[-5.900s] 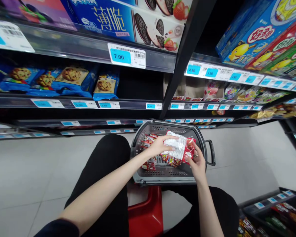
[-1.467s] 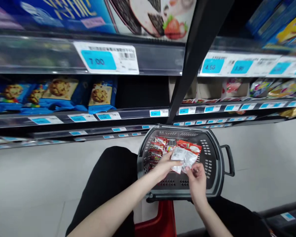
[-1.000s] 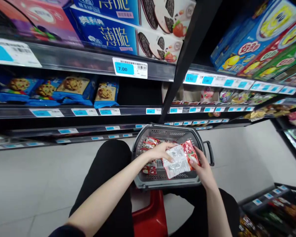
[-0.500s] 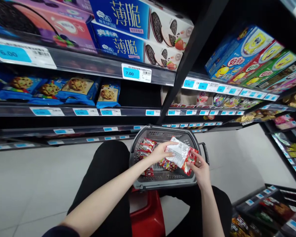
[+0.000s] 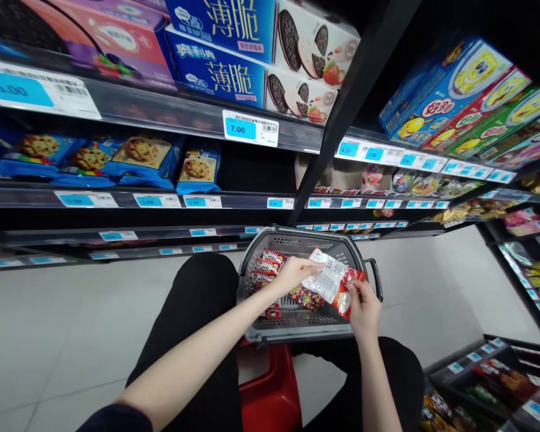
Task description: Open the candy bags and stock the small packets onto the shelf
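- Since half a second ago the right hand (image 5: 363,306) has drawn its spread fingers together and now pinches the packet's red end from above; the left hand (image 5: 294,273) stays at the opposite end.
- The red-and-silver, flat, glossy plastic snack packet (image 5: 326,276) is held in the air over the basket, slanting, its silver part toward the upper left and its red part toward the lower right.
- The left hand is nearly closed, fingers fairly straight, gripping the silver end between thumb and fingers.
- The right hand is closed to a pinch, fingertips bent onto the red portion; the exact placing of its hidden fingers I cannot tell.
- Below, the dark grey, perforated plastic basket (image 5: 297,332) with a lighter grey rim sits in front of the person's black-trousered legs (image 5: 193,312).
- Inside it, small red-and-white shiny packets (image 5: 267,276) lie in a column along the left side, and a multicoloured packet (image 5: 306,297) lies near the middle, partly hidden.
- A red plastic stool (image 5: 272,396) shows between the legs.
- Beyond the basket, black shelves carry blue cookie bags (image 5: 200,168), with blue-and-white cardboard biscuit boxes (image 5: 234,78) above them and a white-and-blue price label (image 5: 251,128) reading 7.00.
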### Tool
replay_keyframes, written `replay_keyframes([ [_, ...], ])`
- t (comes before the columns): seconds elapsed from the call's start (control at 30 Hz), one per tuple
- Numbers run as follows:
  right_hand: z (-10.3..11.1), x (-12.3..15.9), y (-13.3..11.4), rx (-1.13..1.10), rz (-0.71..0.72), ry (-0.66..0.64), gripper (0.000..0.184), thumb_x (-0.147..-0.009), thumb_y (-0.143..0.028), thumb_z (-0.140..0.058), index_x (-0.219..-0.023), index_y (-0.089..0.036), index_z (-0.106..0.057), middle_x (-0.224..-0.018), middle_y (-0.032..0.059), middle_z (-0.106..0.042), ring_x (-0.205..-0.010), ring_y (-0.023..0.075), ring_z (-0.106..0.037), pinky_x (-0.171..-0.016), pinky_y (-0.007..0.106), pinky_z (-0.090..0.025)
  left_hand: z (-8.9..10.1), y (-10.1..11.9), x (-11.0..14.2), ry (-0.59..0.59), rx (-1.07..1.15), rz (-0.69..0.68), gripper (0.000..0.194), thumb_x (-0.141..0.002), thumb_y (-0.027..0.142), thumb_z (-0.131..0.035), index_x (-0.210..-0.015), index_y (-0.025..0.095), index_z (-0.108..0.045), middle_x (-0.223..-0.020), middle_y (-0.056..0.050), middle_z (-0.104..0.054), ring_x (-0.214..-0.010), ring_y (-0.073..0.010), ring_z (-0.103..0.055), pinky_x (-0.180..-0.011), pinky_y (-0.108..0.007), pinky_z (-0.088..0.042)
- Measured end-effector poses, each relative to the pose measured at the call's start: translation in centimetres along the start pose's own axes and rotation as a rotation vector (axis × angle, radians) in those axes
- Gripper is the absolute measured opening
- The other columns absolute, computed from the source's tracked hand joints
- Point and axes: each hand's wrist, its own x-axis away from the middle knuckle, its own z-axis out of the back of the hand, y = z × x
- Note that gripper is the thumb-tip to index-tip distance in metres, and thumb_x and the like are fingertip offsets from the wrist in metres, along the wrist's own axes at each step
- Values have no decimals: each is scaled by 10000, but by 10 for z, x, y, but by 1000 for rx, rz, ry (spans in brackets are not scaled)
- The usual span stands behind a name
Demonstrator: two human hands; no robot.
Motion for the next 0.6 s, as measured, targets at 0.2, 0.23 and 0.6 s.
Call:
replay_keyframes([
  [0.2, -6, -2, 3, -4, -150, -67, 264, -810, -416, -438, -762, -186, -559, -727, 39, -589, -665, 178, -537, -634, 288, -401, 1, 0, 3, 56, -111, -41, 261, -723, 336, -569, -827, 141, -708, -835, -39, -704, -790, -193, -614, -692, -239, -431],
  [0.23, -7, -2, 4, -26, -189, -60, 273, -802, -430, -446, -768, -183, -556, -698, 33, -588, -633, 174, -530, -609, 282, -398, 1, -1, 3, 71, -128, -40, 255, -724, 335, -565, -807, 140, -707, -795, -33, -702, -748, -182, -608, -660, -230, -424],
  [0.6, 1, -7, -7, -327, -247, -91, 203, -716, -383, -591, -770, -191, -556, -757, 24, -589, -632, 146, -525, -565, 250, -414, 4, -1, -2, 58, 389, 152, 321, -591, 266, -653, -872, 160, -537, -482, 68, -510, -382, -73, -433, -407, -170, -301],
])
